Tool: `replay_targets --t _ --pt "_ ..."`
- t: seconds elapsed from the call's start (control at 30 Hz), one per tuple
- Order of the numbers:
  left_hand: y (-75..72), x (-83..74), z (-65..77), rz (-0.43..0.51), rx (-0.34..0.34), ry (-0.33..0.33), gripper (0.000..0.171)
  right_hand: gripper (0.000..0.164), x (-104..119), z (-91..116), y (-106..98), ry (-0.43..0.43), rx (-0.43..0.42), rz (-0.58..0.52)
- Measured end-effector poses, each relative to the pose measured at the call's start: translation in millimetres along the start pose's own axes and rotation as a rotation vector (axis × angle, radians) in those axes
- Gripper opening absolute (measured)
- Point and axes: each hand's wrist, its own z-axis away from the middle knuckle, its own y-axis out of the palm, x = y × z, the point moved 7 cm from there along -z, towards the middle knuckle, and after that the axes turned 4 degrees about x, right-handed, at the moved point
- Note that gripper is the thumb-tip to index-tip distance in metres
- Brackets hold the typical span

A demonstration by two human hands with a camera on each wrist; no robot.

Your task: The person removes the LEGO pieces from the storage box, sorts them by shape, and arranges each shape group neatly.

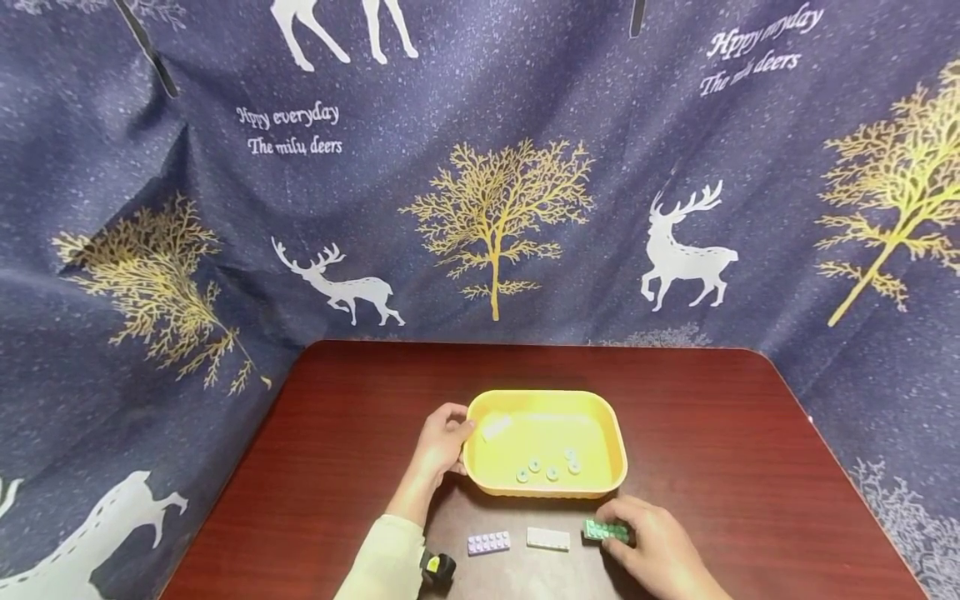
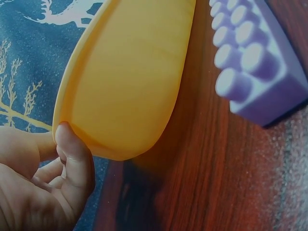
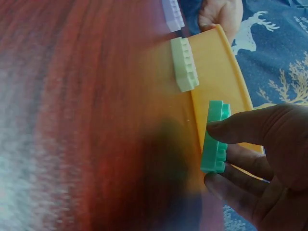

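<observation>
My left hand [image 1: 442, 442] grips the left rim of a yellow plastic basin [image 1: 543, 490], its thumb on the wall in the left wrist view. Inside the basin lie several small round whitish pieces [image 1: 552, 473] and a pale block [image 1: 497, 428]. My right hand [image 1: 654, 537] pinches a green building brick [image 3: 214, 137] between thumb and fingers, just in front of the basin's right corner. To its left on the table sit a whitish building brick [image 1: 548, 539] and a purple building brick [image 1: 488, 543], both studded and lying in a row.
The dark red wooden table [image 1: 360, 400] extends around the basin. Behind it hangs a blue cloth [image 1: 375, 192] printed with deer and golden trees. A black band with a small device [image 1: 438, 567] sits at my left wrist.
</observation>
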Motion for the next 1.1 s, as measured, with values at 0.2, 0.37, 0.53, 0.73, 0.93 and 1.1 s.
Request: replay_targets --t 0.2,0.37,0.53,0.73,0.93,1.1 --pt "-0.2 -1.2 -1.1 -0.009 -0.004 0.012 0.030 0.037 -6 2 6 0.057 0.033 -0.001" --pt "0.4 0.4 -1.5 -0.009 -0.001 0.008 0.031 0.034 -8 3 9 0.089 0.070 0.004" --pt "0.4 0.3 -2.2 -0.010 -0.001 0.015 0.032 0.035 -9 4 9 0.085 0.068 0.019" --pt "0.7 1.9 -1.5 -0.005 -0.002 0.002 0.033 0.035 -10 6 12 0.088 0.082 0.040" --pt "1.0 0.7 -0.8 -0.012 -0.006 0.008 0.032 0.035 -9 8 14 0.090 0.068 0.049" --pt "0.9 2.8 -1.1 -0.013 -0.005 -0.004 0.033 0.039 -8 9 14 0.062 0.062 0.051"
